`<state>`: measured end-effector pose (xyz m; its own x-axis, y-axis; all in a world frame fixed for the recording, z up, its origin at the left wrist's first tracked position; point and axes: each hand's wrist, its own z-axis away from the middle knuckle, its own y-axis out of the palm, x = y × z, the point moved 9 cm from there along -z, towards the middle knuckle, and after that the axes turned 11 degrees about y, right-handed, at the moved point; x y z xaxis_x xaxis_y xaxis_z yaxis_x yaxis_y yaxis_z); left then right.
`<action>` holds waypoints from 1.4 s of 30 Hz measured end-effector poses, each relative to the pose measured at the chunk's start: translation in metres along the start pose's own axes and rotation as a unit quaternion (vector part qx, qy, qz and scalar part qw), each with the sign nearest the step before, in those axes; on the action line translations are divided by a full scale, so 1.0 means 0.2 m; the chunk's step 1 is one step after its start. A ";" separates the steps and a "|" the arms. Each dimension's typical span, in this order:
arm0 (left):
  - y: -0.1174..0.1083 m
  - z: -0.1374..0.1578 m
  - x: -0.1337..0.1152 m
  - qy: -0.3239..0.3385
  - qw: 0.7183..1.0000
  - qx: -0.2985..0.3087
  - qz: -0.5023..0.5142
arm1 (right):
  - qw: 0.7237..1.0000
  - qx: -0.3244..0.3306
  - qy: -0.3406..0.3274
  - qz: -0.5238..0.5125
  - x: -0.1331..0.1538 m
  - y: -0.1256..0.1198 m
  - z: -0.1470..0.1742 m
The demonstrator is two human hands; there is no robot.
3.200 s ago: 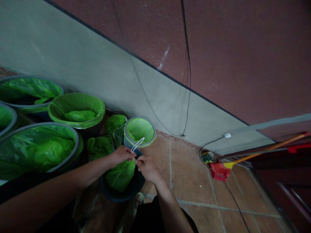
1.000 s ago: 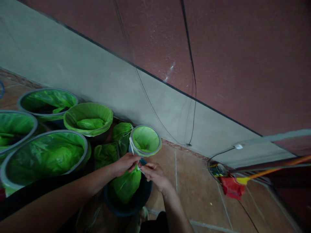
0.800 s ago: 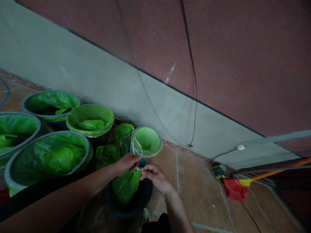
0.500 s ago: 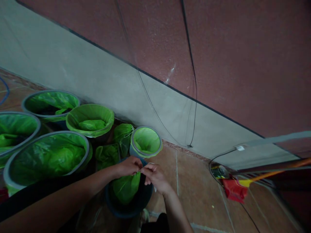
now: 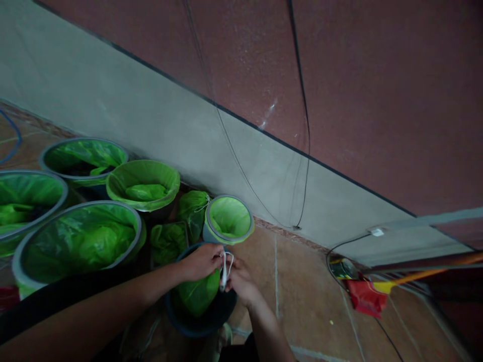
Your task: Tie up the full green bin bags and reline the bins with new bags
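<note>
Left hand (image 5: 204, 260) and right hand (image 5: 240, 280) are close together, fingers pinching a looped white cord (image 5: 224, 274) at the neck of a green bag (image 5: 196, 295) — bag sits inside a dark blue bucket (image 5: 199, 332). Just beyond it, a small grey-rimmed bin (image 5: 210, 235) has a pale green liner (image 5: 228, 218); to the left are a tied green bag (image 5: 192, 207) near the wall and larger bins (image 5: 140, 229) lined in green, bunched plastic in them. Brown tile floor (image 5: 305, 301), grey-and-maroon wall (image 5: 151, 110) behind — black cable (image 5: 302, 80) hanging down it, red dustpan (image 5: 366, 296) off right.
</note>
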<state>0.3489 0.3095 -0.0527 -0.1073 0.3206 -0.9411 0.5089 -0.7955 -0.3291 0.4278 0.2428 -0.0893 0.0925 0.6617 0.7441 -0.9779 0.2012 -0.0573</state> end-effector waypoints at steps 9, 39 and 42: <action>-0.03 0.06 0.16 -0.191 0.950 -0.110 0.221 | 0.994 -0.056 -0.043 0.079 0.08 -0.06 0.01; -0.05 0.04 -0.06 0.059 0.991 -0.121 -0.024 | 0.997 -0.005 -0.049 0.053 0.04 -0.01 -0.02; -0.04 0.04 -0.02 0.023 0.994 -0.107 0.019 | 0.996 -0.028 -0.043 0.070 0.01 -0.04 -0.05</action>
<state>0.3387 0.3098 -0.0478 -0.0472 0.3199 -0.9463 0.6818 -0.6820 -0.2646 0.4382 0.2495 -0.0936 -0.0629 0.6221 0.7804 -0.9677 0.1532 -0.2001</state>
